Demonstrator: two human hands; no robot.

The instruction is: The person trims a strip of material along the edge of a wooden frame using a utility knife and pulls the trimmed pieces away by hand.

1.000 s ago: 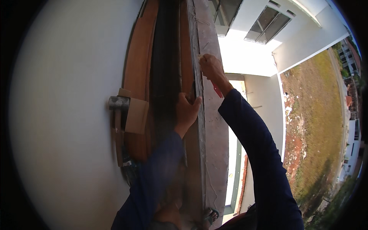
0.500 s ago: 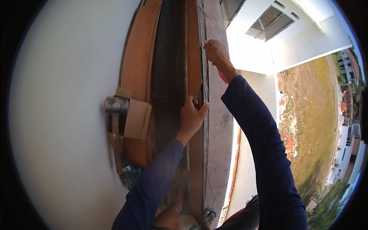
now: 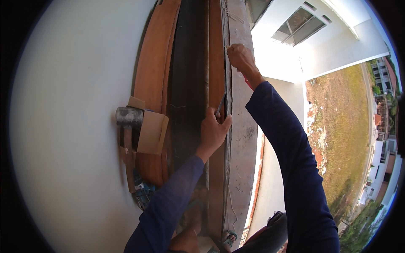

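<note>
My left hand (image 3: pixel 214 131) is closed round a thin grey metal tool (image 3: pixel 221 102), whose tip points up along the frame's edge. Its thumb rests by the narrow gap between the brown wooden frame (image 3: pixel 216 164) and the grey concrete sill (image 3: pixel 242 147). Farther along the same gap, my right hand (image 3: pixel 242 59) is closed, fingertips pinched at the seam. Part of a red-handled tool (image 3: pixel 248 82) sticks out beneath that hand; its working end is hidden. A small pale bit shows at the fingertips.
At left, a mallet (image 3: pixel 128 118) leans on an open cardboard box (image 3: pixel 152 133), with a blue-green power drill (image 3: pixel 144 192) below. A white wall (image 3: pixel 71 126) stands left. Loose string (image 3: pixel 233 17) lies on the sill's far end. Right of the sill, a grassy plot (image 3: pixel 337 126) lies outside.
The view has shifted slightly. Both hands stay close to the same spots along the gap. Less of the red handle shows beneath my right hand now.
</note>
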